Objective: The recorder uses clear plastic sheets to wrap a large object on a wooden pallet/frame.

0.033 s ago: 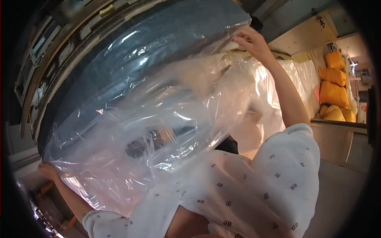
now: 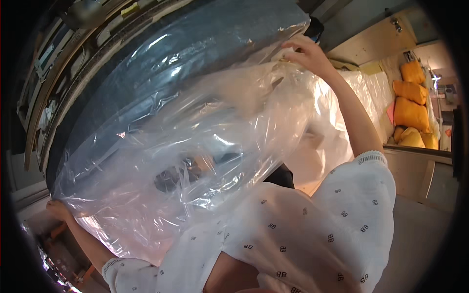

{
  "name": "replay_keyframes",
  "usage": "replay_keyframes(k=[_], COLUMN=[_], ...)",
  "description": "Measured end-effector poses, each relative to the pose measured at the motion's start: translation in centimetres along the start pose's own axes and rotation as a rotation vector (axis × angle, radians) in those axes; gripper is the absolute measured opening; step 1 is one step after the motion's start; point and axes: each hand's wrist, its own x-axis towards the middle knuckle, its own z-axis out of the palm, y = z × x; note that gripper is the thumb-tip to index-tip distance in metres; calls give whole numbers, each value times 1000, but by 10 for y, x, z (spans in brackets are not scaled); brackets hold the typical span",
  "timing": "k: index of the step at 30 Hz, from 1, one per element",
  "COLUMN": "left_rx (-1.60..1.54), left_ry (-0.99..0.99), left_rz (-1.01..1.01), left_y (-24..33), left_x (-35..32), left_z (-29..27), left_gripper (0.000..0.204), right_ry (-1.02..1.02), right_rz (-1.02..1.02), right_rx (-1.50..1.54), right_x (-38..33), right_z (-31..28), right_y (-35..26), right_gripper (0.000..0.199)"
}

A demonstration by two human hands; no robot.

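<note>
A large, clear, crinkled plastic sheet (image 2: 220, 132) is lying across a dark blue-grey worktop (image 2: 73, 122), draping toward a white patterned shirt (image 2: 303, 229). The left hand (image 2: 59, 210) is gripping its left corner; the right hand (image 2: 310, 56) is curling at its far-right edge, grip unclear.

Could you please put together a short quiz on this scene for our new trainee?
1. True or false: the left hand is nearer the orange bundles than the right hand is.
2. Which describes the plastic sheet? A) black and flat B) clear and wrinkled C) red and folded
3. What colour is the shirt the person wears?

Key: 1. False; the right hand is nearer. 2. B. 3. White, with small dark marks.
</note>
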Motion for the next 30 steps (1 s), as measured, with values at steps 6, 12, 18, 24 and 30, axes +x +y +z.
replay_keyframes(k=[6,12,18,24,30], left_rx=[84,5,4,-722,-1190], left_ry=[-72,34,48,-47,-156], left_rz=[-188,-179,-149,-579,-710], left_y=[22,-5,-1,-50,-48], left_x=[2,-6,-3,-17,-77], left_z=[3,3,6,-51,-183], left_gripper=[34,34,34,36,32], right_ry=[-87,49,362,279,221], right_rz=[101,-137,38,52,69], right_rx=[-29,-194,-36,-206,-105], right_x=[-7,-13,86,175,181], right_z=[71,38,-25,41,31], right_y=[-3,-23,-55,-24,-36], right_gripper=[34,16,12,18,20])
